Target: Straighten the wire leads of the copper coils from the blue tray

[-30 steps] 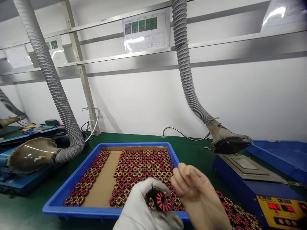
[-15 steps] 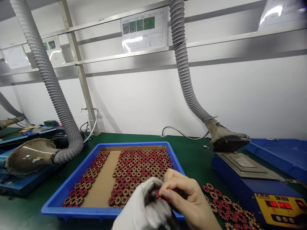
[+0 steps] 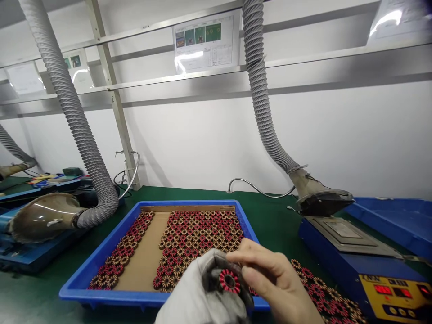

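Note:
My left hand (image 3: 209,292), in a white glove with dark, dirty fingertips, is closed around a red-and-black ring-shaped part (image 3: 230,281) whose face is turned up. Close against it is my bare right hand (image 3: 270,279), thumb and forefinger nearly together beside the ring; whether anything is between them is too small to tell. Behind both hands lies a blue tray (image 3: 108,294) lined with cardboard. It bears many flat rings (image 3: 202,229), red and tan, in a narrow band at the left and a wide block at the right.
More rings (image 3: 324,292) lie on the green table right of my hands. Beyond them stands a blue device (image 3: 364,265) with a metal plate and red digits, under an exhaust hood (image 3: 320,198). Another blue tray (image 3: 398,220) is behind. A second hood (image 3: 43,218) hangs at left.
The ring in my left hand now shows its full face. My right fingers have moved slightly right and up, off the ring's front.

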